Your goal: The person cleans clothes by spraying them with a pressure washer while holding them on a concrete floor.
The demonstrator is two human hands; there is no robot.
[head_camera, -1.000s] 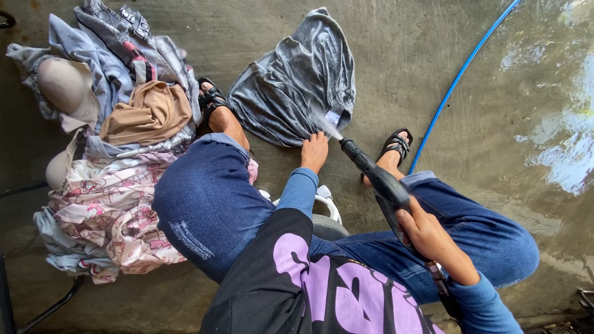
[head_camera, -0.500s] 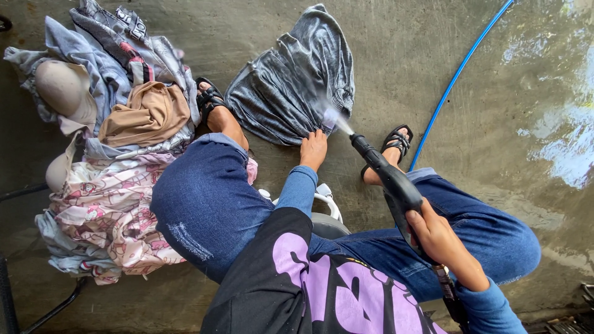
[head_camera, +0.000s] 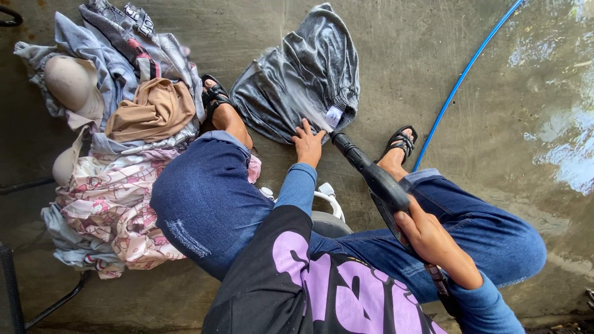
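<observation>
A wet grey garment point(head_camera: 303, 80) lies spread on the concrete floor between my feet. My left hand point(head_camera: 307, 142) presses flat on its near edge, fingers apart. My right hand point(head_camera: 433, 238) grips the handle of a black spray gun point(head_camera: 371, 176), whose nozzle points at the garment beside a small white label point(head_camera: 334, 115). A jet of water fans from the nozzle up and left across the cloth. I sit on a low stool point(head_camera: 328, 213) in blue jeans and black sandals.
A heap of clothes point(head_camera: 117, 154) lies left of my left leg, with a tan piece, a floral pink piece and grey items. A blue hose point(head_camera: 464, 74) runs diagonally across the floor at right. Puddles point(head_camera: 569, 142) shine at far right. A dark metal frame point(head_camera: 18, 291) stands at bottom left.
The spray gun nozzle has moved closer to the garment and now sprays across it to the upper left. My left hand has slid up onto the garment's edge.
</observation>
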